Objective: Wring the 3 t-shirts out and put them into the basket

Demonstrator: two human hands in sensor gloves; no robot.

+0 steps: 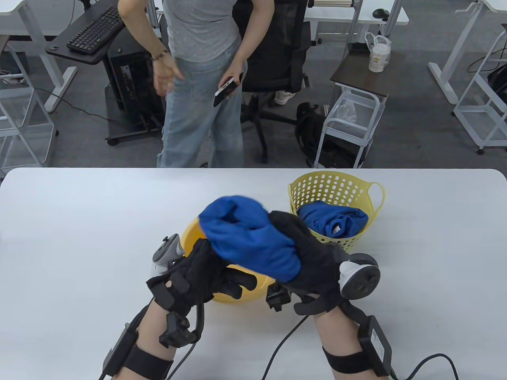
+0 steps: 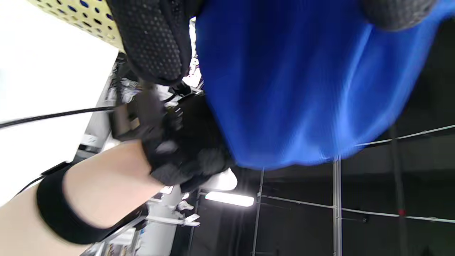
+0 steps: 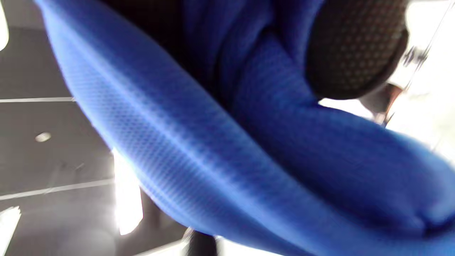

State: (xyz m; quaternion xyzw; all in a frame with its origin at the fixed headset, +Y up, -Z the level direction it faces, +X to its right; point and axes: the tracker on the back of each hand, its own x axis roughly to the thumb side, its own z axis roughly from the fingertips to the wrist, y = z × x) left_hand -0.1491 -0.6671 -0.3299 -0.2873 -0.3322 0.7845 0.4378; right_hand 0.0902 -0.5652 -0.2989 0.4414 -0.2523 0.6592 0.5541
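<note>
Right hand [image 1: 313, 261] clamped round a bunched blue shirt [image 1: 249, 237]; left hand [image 1: 202, 273] grips its other end, both above the yellow bowl [image 1: 190, 233]. Twist hands opposite ways over bowl, then carry right to basket [image 1: 336, 186], one shirt already inside.

We see a blue t-shirt [image 1: 249, 237], black gloves, a yellow perforated basket [image 1: 336, 190], a yellow basin [image 1: 190, 233], and a white table [image 1: 79, 237].

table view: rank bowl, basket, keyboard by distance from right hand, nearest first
From the right hand:
1. Bowl, yellow, just to its left, under the held shirt.
2. Basket, just beyond the hand, slightly to the right.
3. Keyboard, far back left, off the table.
Bowl and basket are nearly tied.
</note>
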